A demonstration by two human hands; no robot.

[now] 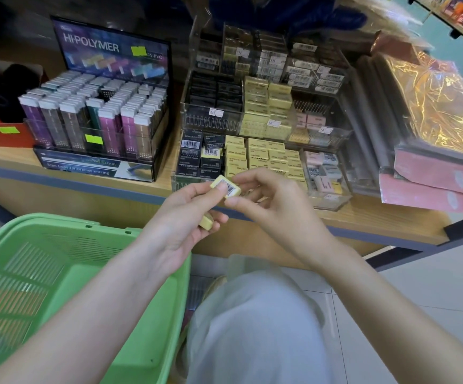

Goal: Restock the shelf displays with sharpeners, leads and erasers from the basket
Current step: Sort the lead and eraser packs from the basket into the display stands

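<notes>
Yellow eraser (227, 187) held between both hands: left hand (186, 214) thumb on top, right hand (266, 200) pinching its far end | spare eraser (206, 220) tucked under curled left fingers | risk: the handover may loosen the left grip, so the spare could drop beside the basket (58, 217) below — or the eraser lands in the wrong slot of the tray (182, 185) just ahead.

A stationery shop: price-tagged eraser displays (266, 112) on a shelf (72, 187).

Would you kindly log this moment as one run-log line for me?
phase: restocking | left hand: pinches eraser, holds second eraser | right hand: pinches same eraser | basket: lower left | display: behind hands
</notes>
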